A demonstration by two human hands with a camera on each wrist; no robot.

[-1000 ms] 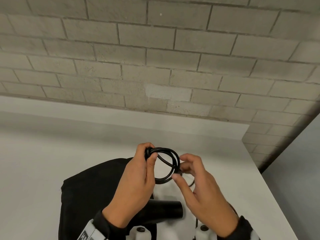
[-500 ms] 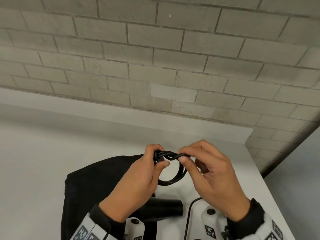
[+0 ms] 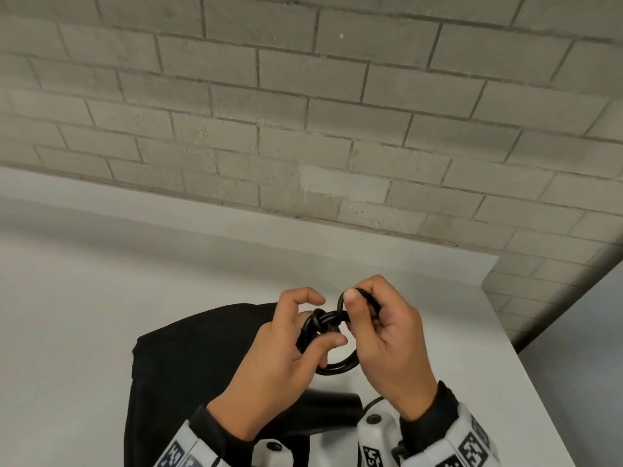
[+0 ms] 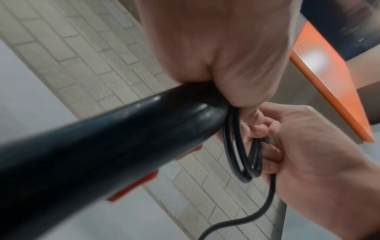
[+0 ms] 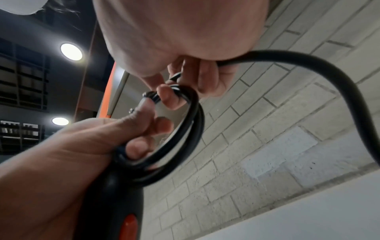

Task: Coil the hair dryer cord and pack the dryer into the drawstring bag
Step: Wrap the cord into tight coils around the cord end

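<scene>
Black cord coil upright | both hands' fingers pinch it

1. Two hands: left hand and right hand
2. One hair dryer
3. One cord, wound in a coil
4. One drawstring bag
5. One table

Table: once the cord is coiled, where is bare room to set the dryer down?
Bare table lies left of the black bag, and behind it up to the brick wall. Near the right edge, both hands, the cord and the dryer crowd it.
</scene>
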